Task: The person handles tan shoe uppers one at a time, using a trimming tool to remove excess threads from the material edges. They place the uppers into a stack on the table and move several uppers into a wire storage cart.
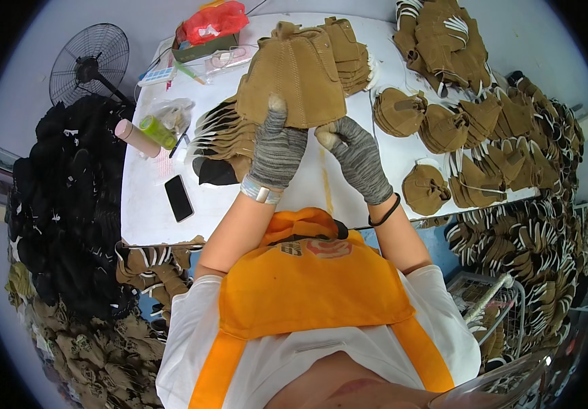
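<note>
You hold a tan fabric shoe upper (294, 75) up over the middle of the white worktop (151, 211).

Your left hand (277, 146) and right hand (355, 157), both in grey knit gloves, have their fingers pinched on the upper's lower edge. More tan uppers lie stacked (222, 136) just left of your hands and in piles (457, 129) along the right edge. A black phone (179, 198) lies near the front-left corner, with a green bottle (157, 131) behind it.
</note>
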